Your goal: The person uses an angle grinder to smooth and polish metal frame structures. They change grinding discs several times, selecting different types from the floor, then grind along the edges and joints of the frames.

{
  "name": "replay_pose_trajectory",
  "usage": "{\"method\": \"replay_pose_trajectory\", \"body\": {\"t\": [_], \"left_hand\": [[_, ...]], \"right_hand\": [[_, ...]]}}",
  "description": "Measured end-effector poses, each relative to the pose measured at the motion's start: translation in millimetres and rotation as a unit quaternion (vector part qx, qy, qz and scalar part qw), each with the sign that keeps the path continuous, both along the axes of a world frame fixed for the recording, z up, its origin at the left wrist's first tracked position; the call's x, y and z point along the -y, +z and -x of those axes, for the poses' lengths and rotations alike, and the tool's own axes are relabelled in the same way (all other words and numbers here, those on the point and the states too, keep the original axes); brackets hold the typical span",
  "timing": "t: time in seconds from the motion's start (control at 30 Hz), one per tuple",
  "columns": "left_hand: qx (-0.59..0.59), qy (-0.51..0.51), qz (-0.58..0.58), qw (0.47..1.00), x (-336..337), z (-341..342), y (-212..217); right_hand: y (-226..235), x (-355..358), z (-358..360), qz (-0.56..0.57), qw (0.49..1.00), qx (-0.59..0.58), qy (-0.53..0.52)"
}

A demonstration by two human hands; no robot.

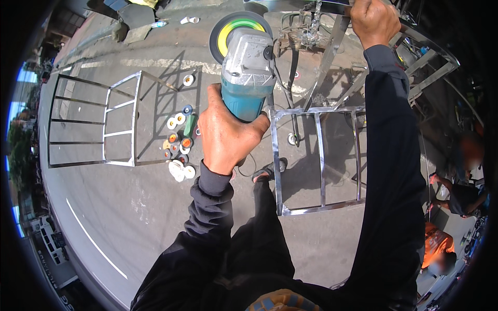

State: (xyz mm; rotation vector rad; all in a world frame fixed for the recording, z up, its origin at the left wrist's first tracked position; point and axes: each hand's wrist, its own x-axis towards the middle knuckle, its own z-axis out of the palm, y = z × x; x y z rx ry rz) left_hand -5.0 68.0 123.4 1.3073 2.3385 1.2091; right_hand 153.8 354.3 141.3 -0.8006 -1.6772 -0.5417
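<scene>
My left hand point(226, 132) is wrapped round the teal body of an angle grinder point(249, 78). The grinder points away from me, and its round disc point(220, 40) with a yellow-green ring sits at the far end. At the upper right, my right hand point(376, 23) is closed on the top of a shiny metal frame point(327, 65). A lower section of bare metal bars point(321, 155) stands out toward me, right of my legs. The disc and the bars appear apart. What part of the frame lies under my right fingers is hidden.
Another welded metal frame point(105, 135) stands on the pavement at the left. Several grinding discs point(185, 142) lie on the ground beside it. A dark cable point(282, 85) runs near the grinder. People, one in an orange shirt point(438, 243), are at the right edge.
</scene>
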Motion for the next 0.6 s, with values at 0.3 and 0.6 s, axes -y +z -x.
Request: {"method": "replay_pose_trajectory", "body": {"t": [0.3, 0.6], "left_hand": [[-0.001, 0.006, 0.030, 1.000, 1.5, 2.0, -3.3], [0.002, -0.003, -0.018, 1.000, 0.7, 3.7, -0.9]], "right_hand": [[-2.1, -2.2, -2.0, 0.005, 1.000, -0.004, -0.009], [-1.2, -0.7, -1.5, 0.014, 1.000, -0.015, 0.019]]}}
